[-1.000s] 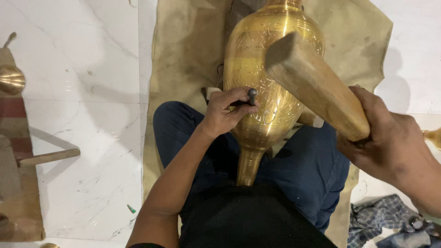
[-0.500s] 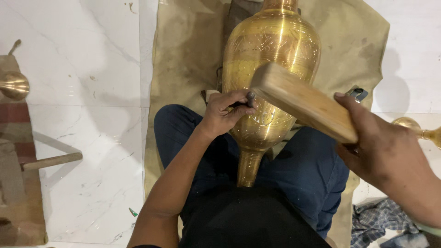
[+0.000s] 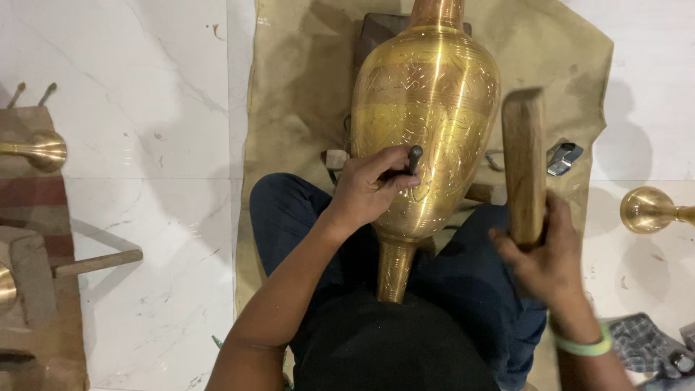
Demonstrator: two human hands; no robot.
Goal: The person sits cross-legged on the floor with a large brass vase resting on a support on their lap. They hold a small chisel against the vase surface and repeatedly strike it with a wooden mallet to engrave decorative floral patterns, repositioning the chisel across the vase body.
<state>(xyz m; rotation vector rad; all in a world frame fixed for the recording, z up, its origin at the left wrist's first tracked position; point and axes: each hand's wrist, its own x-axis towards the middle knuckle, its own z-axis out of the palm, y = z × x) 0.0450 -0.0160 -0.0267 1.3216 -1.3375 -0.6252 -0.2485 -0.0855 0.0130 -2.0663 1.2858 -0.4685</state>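
Between my hands, brass vase [image 3: 427, 123] across my lap, open cloth [image 3: 297, 108] beyond both, left hand [image 3: 369, 190] clamped on punch [image 3: 414, 158] touching vase's side, right hand [image 3: 539, 257] wrapped tight on wooden mallet [image 3: 523, 163], just beside vase.

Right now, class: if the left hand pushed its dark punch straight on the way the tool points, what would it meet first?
The left hand holds the dark punch against the engraved brass vase. Going straight on, it would meet the vase wall first; its tip seems already there, though depth is hard to judge from above.
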